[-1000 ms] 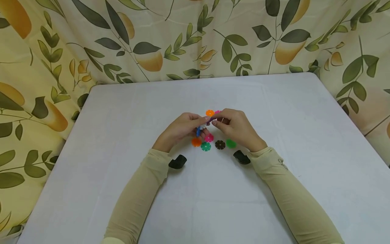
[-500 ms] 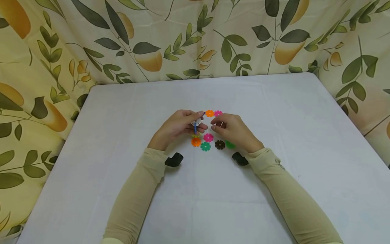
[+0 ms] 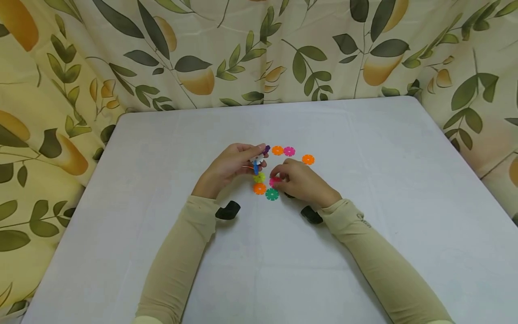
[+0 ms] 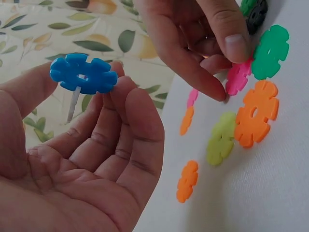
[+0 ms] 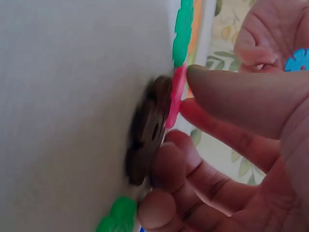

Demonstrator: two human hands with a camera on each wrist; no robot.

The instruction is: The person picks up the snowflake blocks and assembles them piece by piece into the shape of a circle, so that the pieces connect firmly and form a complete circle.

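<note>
My left hand (image 3: 222, 172) holds a small joined piece of flower-shaped notched discs above the table: a blue disc (image 4: 83, 75), a white disc (image 3: 256, 159) and a purple one (image 3: 267, 149). From the left wrist view, the white disc shows edge-on below the blue. My right hand (image 3: 302, 183) is down at the tabletop, thumb and index finger pinching a pink disc (image 4: 238, 78) at its edges. Its other fingers curl close to a dark brown disc (image 5: 148, 133). Beside the pink disc lies a teal-green disc (image 3: 272, 194).
Loose discs lie around the hands: a yellow one (image 3: 259, 177), an orange one (image 3: 260, 188), another orange (image 3: 277, 150) beside a pink one (image 3: 289, 151), and an orange disc (image 3: 308, 159) farther right. A green disc (image 5: 118, 216) lies near the brown one. Black wrist cameras (image 3: 228, 210) hang under both wrists.
My left hand has drawn left with the joined discs. The right hand came away from them and moved down to the pink disc, uncovering the orange disc at the right.
</note>
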